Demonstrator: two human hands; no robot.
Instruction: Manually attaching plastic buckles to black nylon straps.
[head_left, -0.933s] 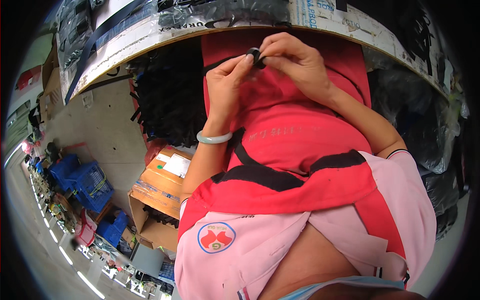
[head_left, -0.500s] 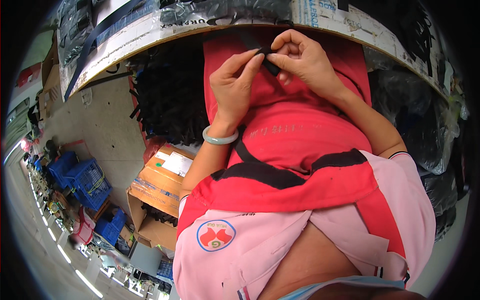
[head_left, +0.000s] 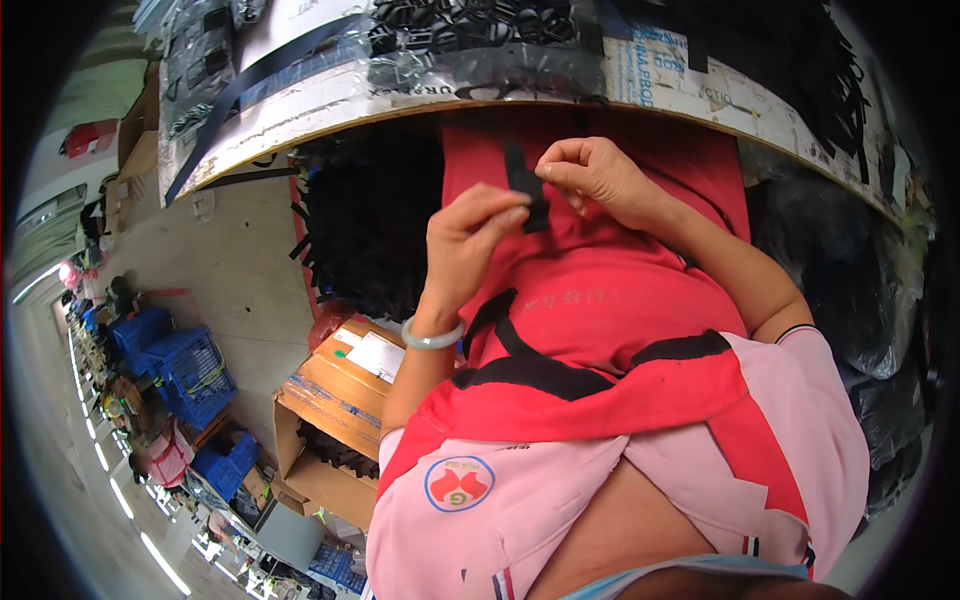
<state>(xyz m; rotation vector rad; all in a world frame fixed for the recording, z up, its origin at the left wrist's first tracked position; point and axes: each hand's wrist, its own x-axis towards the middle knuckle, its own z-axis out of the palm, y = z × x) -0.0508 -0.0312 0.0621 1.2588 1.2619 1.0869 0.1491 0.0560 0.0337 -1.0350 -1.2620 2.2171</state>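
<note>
Fingertips of left hand [head_left: 470,235] and right hand [head_left: 598,178] pinch a black strap [head_left: 524,183] just below the bench [head_left: 400,90] edge.

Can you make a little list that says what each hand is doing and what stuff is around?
left hand: pinches the lower end of a black strap
right hand: pinches the same strap near its middle
strap: narrow, black, held upright in front of a red apron
left wrist: pale green bangle
table edge: above the hands, covered with black parts
floor, left: open cardboard box, blue crates
</note>
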